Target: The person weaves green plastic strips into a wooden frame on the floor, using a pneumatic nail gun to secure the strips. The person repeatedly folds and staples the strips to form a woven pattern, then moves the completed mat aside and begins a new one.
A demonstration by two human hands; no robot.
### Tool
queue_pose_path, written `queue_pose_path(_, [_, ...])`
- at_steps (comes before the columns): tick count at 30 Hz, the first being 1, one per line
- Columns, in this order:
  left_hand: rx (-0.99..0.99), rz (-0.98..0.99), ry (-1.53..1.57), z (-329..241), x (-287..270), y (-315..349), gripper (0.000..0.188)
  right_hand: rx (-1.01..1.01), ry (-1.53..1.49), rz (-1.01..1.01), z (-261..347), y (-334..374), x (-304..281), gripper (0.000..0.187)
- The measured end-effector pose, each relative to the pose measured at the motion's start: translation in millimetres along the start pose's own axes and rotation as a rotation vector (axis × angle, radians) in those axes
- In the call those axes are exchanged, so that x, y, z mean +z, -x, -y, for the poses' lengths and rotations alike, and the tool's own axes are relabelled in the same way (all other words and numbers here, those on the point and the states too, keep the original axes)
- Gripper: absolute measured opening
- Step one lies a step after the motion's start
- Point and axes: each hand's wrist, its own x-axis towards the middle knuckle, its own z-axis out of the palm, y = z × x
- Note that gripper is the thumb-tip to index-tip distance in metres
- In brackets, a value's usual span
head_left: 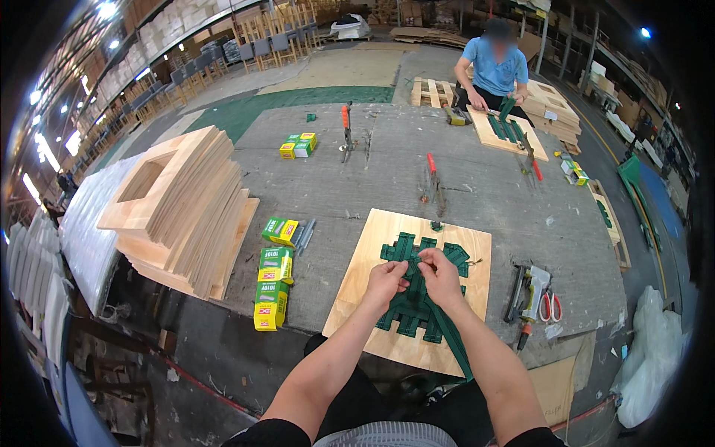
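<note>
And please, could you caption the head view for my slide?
Left hand and right hand at green straps on a wooden panel.

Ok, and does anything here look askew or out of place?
Mildly, yes. The stack at left has staggered edges rather than flush ones. A green scrap lies by itself toward the table's far side. One long green strap trails past the board's near edge.

Surface (491, 197): board (363, 261) lower centre of frame, webbing (408, 302) on top.
Left of board: boxes (274, 267), then panel stack (197, 223). Right: staple gun (535, 287), scissors (550, 307) beside it. Behind: clamp (432, 165). Upper right of frame: co-worker (491, 71) behind a second board (488, 132).
</note>
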Motion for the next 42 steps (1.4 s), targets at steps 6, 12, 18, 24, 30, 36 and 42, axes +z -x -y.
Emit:
queue_pose_path(6, [-0.066, -0.033, 0.028, -2.1, 1.3, -0.3, 0.024, -0.049, 0.070, 0.096, 7.2, 2.8, -10.3, 0.010])
queue_pose_path(12, [-0.119, -0.047, 0.042, -0.4, 1.6, -0.4, 0.027, -0.141, 0.141, 0.134, 3.2, 1.5, -14.4, 0.015])
queue_pose_path(18, [0.265, -0.141, -0.148, 11.5, -2.4, 5.3, 0.024, -0.172, 0.195, 0.181, 6.0, -3.9, -12.8, 0.015])
queue_pose_path(24, [0.665, -0.182, -0.807, 11.5, 12.6, 24.6, 0.025, -0.161, 0.216, 0.180, -5.3, -4.6, -23.4, 0.013])
queue_pose_path(30, [0.727, -0.204, -0.691, 12.1, 6.4, 14.0, 0.014, -0.271, 0.200, 0.196, 2.5, -16.2, -20.8, 0.011])
queue_pose_path(36, [0.424, -0.053, -0.524, 15.0, -10.2, -12.6, 0.015, -0.117, 0.308, 0.413, -3.1, -54.1, -13.3, 0.010])
queue_pose_path(42, [0.780, -0.348, -1.052, 4.2, -42.5, -42.4, 0.028, -0.025, 0.418, 0.505, -24.7, -111.9, 16.8, 0.013])
